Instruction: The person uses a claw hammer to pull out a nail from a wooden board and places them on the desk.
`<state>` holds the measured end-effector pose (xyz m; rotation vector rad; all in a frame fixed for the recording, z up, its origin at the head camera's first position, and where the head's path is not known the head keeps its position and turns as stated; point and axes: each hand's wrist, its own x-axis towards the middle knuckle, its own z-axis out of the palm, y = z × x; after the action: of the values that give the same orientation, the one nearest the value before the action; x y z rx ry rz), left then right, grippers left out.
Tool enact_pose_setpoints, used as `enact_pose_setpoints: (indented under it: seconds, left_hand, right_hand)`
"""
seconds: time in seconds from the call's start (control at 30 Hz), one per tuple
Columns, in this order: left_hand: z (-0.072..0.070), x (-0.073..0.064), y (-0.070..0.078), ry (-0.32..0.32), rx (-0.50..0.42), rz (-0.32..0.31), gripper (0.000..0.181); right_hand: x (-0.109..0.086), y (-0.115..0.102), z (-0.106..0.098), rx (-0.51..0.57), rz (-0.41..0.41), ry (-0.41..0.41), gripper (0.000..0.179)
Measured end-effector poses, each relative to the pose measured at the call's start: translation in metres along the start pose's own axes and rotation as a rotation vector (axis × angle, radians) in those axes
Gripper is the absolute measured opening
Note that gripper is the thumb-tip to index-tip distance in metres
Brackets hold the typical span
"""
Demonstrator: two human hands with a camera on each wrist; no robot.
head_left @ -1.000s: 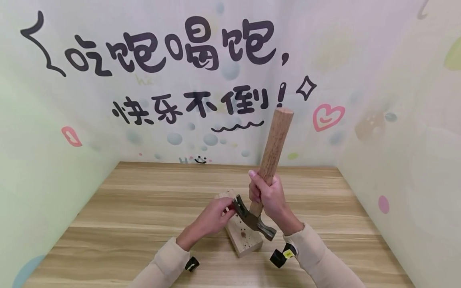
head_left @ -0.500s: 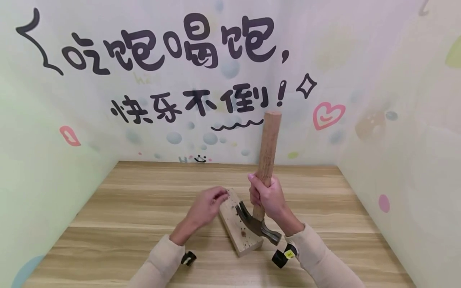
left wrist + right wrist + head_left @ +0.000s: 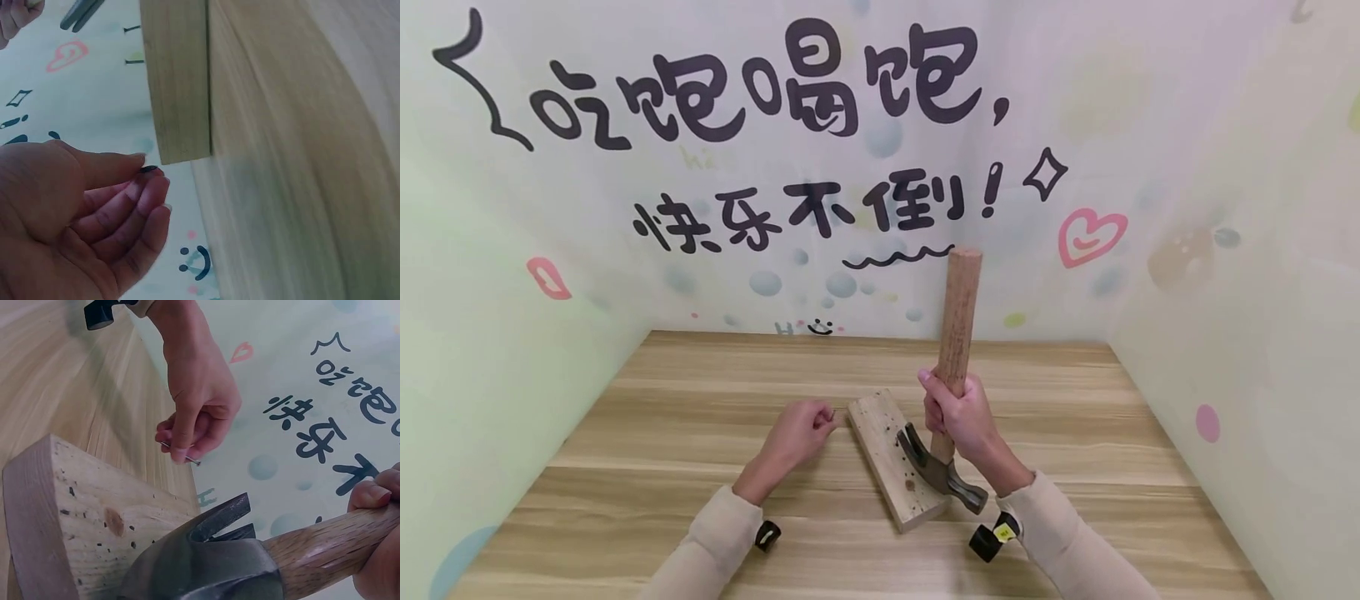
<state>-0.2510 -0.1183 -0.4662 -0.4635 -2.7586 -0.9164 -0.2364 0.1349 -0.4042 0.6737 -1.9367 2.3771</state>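
Observation:
A claw hammer [image 3: 936, 475] is gripped by my right hand [image 3: 961, 412] around its wooden handle, near the head. The handle points up and the metal head hangs low over the board's right side. My left hand [image 3: 801, 432] is just left of the wooden board [image 3: 880, 450], apart from it. It pinches a small nail [image 3: 195, 462] between thumb and fingertips; the nail's head shows in the right wrist view. Several dark holes and marks dot the board's upper face. In the left wrist view, two nail-like pieces [image 3: 134, 61] stick out from that face.
The board lies slanted on a wood-grain table [image 3: 715, 375]. Pale printed walls [image 3: 820, 275] close off the back and both sides. A black wrist-worn device [image 3: 767, 536] is at the left cuff, and another [image 3: 987, 542] at the right.
My left hand has drawn away from beside the hammer's claw, leftward off the board, and a nail shows in its fingers. The hammer's handle has tipped more upright.

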Motion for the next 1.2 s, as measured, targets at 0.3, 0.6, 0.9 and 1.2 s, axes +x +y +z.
enact_pose_setpoints:
  seconds: [0.3,0.6,0.9,1.2]
  left_hand:
    - [0.002,-0.006,-0.01,-0.071,0.079,-0.095,0.026]
    - [0.004,-0.011,-0.013,-0.115,0.115,-0.149,0.027]
    - [0.004,-0.009,-0.01,-0.183,0.098,-0.227,0.027]
    - [0.009,-0.001,0.001,-0.182,0.145,-0.279,0.035]
  right_hand:
    - [-0.001,0.007,-0.001,-0.035,-0.008,-0.023,0.027]
    - [-0.001,0.009,0.0,-0.049,-0.032,-0.064,0.031]
    - [0.0,0.009,-0.002,-0.076,-0.032,-0.05,0.033]
    - [0.0,0.01,-0.001,-0.072,0.0,-0.045,0.039]
